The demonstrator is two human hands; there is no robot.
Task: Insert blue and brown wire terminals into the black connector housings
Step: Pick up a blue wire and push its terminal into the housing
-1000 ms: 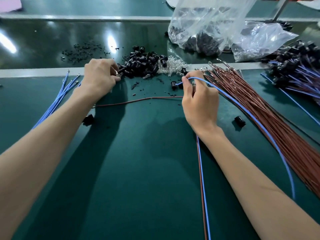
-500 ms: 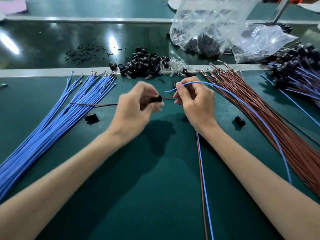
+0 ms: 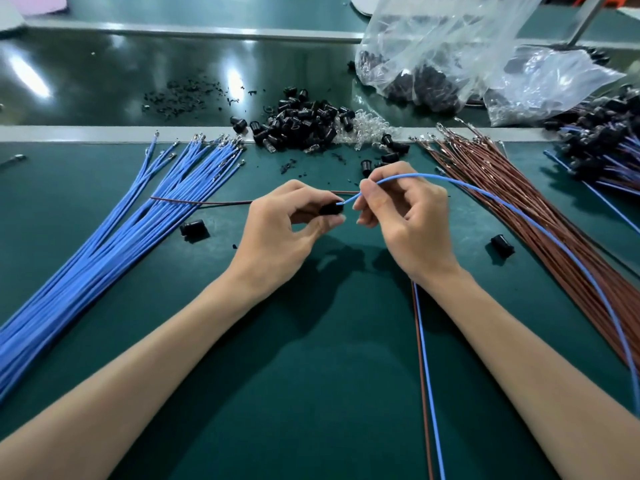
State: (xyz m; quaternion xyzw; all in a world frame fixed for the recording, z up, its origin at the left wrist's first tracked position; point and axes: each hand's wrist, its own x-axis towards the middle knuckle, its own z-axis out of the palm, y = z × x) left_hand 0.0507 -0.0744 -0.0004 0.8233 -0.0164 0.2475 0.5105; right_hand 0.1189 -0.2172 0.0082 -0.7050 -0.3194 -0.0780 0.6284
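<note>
My left hand pinches a small black connector housing above the green mat. My right hand pinches a blue wire close to its end, and the wire's tip touches the housing's right face. The blue wire arcs away to the right over the brown wire bundle. A single brown wire lies on the mat behind my left hand. A fan of blue wires lies at the left. A heap of loose black housings sits at the mat's far edge.
Single black housings lie on the mat at the left and the right. A brown and blue wire pair runs toward me under my right wrist. Clear plastic bags stand at the back right, finished assemblies at the far right.
My left hand came back from the heap of housings with one pinched in it. My two hands have closed together, and the blue wire's tip has reached the housing.
</note>
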